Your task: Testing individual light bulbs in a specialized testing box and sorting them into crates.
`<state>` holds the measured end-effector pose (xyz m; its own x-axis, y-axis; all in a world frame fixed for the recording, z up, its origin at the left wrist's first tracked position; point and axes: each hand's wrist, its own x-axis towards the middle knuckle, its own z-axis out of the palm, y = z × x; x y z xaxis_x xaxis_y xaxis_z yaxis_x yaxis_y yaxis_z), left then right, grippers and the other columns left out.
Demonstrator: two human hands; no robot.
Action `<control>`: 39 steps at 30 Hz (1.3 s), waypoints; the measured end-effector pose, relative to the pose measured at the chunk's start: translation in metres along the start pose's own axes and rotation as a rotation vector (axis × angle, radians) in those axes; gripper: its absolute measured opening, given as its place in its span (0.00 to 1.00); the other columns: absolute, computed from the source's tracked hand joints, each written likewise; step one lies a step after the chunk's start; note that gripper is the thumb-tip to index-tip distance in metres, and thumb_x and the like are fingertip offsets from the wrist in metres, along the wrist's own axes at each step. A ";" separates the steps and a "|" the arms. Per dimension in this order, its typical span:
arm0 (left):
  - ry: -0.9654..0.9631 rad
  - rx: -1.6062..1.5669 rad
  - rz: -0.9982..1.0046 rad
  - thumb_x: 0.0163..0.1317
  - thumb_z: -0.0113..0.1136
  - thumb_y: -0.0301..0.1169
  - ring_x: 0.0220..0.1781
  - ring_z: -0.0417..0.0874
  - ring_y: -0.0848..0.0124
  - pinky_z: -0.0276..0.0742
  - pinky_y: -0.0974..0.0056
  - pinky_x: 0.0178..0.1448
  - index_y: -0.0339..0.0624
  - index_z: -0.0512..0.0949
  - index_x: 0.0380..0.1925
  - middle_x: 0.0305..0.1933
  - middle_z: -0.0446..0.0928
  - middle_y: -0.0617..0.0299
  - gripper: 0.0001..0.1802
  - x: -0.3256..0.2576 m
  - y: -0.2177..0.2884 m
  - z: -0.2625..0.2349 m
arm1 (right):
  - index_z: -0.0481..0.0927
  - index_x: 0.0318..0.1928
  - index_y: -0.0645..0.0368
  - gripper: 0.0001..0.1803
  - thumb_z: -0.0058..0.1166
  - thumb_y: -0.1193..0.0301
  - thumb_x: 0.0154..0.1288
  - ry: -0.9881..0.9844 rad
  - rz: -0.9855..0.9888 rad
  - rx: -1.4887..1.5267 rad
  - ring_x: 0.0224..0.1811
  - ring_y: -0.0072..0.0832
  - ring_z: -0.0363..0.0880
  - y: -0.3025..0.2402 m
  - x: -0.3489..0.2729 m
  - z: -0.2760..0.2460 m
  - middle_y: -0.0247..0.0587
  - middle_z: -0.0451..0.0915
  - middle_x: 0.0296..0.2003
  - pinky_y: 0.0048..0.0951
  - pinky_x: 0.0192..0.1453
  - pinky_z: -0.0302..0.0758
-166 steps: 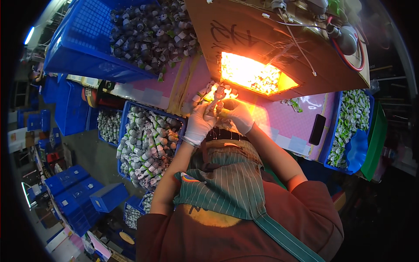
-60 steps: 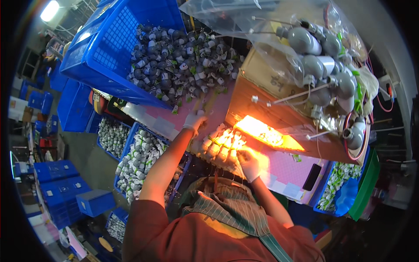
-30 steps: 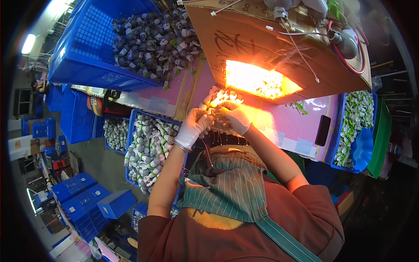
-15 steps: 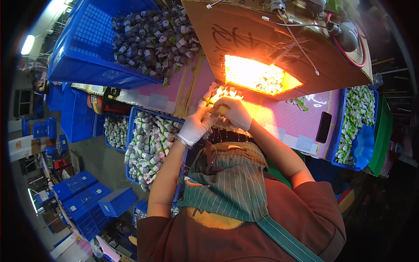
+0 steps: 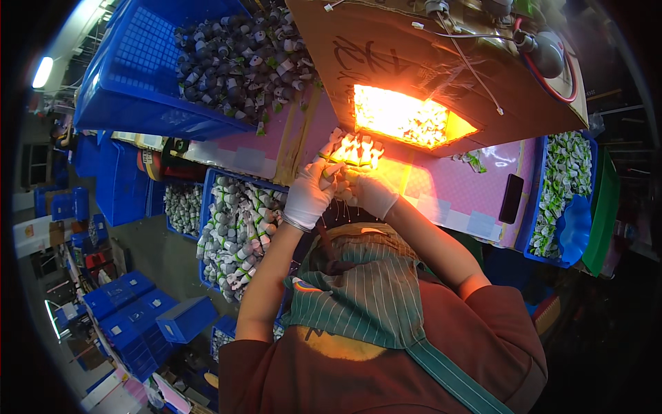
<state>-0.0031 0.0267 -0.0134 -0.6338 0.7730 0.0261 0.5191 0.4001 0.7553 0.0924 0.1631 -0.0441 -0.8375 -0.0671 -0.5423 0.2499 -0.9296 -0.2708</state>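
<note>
Both my hands wear white gloves and meet at the pink table's near edge. My left hand (image 5: 305, 198) pinches a small pale part (image 5: 334, 168) between thumb and fingers. From the right, my right hand (image 5: 376, 195) comes up against it with bent fingers; what it grips is hidden. Just beyond the fingertips lies a cluster of small white capped parts (image 5: 353, 149) with a green strip, brightly lit. Thin wire-like leads hang below my hands.
A cardboard box (image 5: 386, 62) with a glowing cut-out stands ahead, bulb and wires on top. Left are a blue crate (image 5: 131, 103) of grey parts and a blue bin (image 5: 201, 255) of banded ones. Right, a phone (image 5: 511, 199) lies near a bin (image 5: 534, 234) of green-white pieces.
My right hand has dropped slightly and turned, uncovering more of the lit cluster. My left hand has shifted a little, its fingers now raised around the small pale part.
</note>
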 end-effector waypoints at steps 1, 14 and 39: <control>0.021 0.058 0.001 0.50 0.64 0.23 0.42 0.79 0.65 0.74 0.66 0.46 0.41 0.72 0.45 0.45 0.75 0.54 0.20 0.000 0.000 0.000 | 0.73 0.42 0.57 0.07 0.49 0.69 0.66 0.029 -0.036 -0.085 0.26 0.18 0.74 -0.001 0.000 0.000 0.36 0.76 0.32 0.15 0.23 0.68; -0.141 -0.726 -0.416 0.58 0.62 0.28 0.26 0.79 0.76 0.75 0.72 0.29 0.40 0.69 0.45 0.33 0.77 0.64 0.16 -0.006 -0.001 0.006 | 0.77 0.31 0.59 0.05 0.52 0.76 0.51 0.375 -0.989 -1.565 0.32 0.37 0.78 -0.007 0.013 0.016 0.42 0.76 0.28 0.34 0.41 0.75; -0.005 -1.064 -0.611 0.62 0.56 0.35 0.17 0.74 0.73 0.70 0.69 0.16 0.38 0.65 0.50 0.25 0.75 0.57 0.20 0.004 -0.036 -0.006 | 0.78 0.40 0.59 0.10 0.49 0.67 0.64 0.860 -0.247 -2.279 0.32 0.27 0.77 -0.188 0.058 -0.097 0.39 0.80 0.31 0.29 0.39 0.74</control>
<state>-0.0275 0.0126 -0.0365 -0.6054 0.6019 -0.5208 -0.5912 0.0981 0.8005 0.0439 0.3688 -0.1021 -0.7717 0.5678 -0.2864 0.6125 0.7848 -0.0946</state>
